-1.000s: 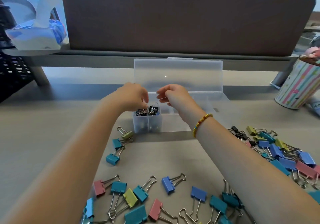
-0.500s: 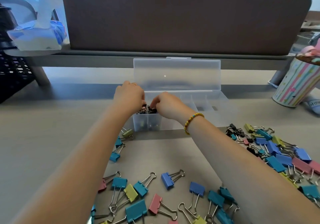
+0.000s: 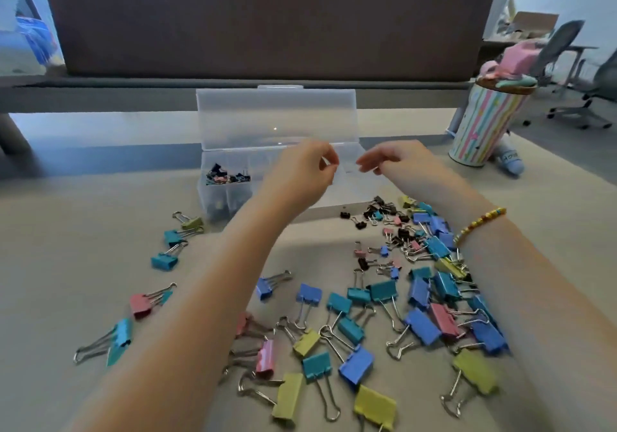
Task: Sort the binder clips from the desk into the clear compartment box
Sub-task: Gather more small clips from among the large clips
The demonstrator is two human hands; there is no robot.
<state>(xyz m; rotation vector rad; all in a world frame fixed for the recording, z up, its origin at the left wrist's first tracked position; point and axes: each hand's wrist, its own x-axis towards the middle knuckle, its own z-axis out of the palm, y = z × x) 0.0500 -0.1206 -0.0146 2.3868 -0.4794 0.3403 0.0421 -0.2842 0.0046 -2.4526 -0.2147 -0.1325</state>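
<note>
Binder clips (image 3: 384,298) lie scattered across the surface in front of the clear compartment box (image 3: 277,137), both hands' grips loosely curled and seemingly holding nothing, so I reckon picking one size at a time keeps compartments tidy.

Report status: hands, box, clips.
Both hands, left hand and right hand, over the clear box, apparently empty. Small clips fill leftmost compartment. Loose clips cover desk.

Operator's arms, head view
Both forearms bare, unsleeved; right wrist carries a yellow bead bracelet (image 3: 480,223) with some blue beads.
</note>
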